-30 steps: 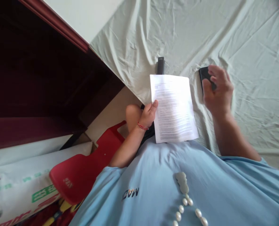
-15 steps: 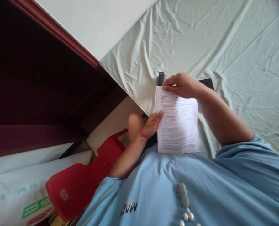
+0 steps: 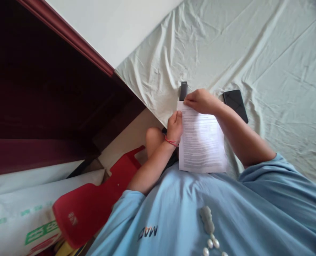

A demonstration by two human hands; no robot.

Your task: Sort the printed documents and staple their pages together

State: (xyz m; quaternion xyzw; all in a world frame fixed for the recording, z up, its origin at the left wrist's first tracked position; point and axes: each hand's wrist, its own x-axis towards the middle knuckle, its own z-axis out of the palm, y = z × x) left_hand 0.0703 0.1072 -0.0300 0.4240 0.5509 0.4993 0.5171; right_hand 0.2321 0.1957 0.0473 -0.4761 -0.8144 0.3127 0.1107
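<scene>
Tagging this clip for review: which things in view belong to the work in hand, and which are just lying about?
In use:
printed paper
left hand, holding its left edge
right hand, at its top edge

Lying about:
dark narrow object beyond the top edge, perhaps related
black flat device on the cloth
red chair
white sack
</scene>
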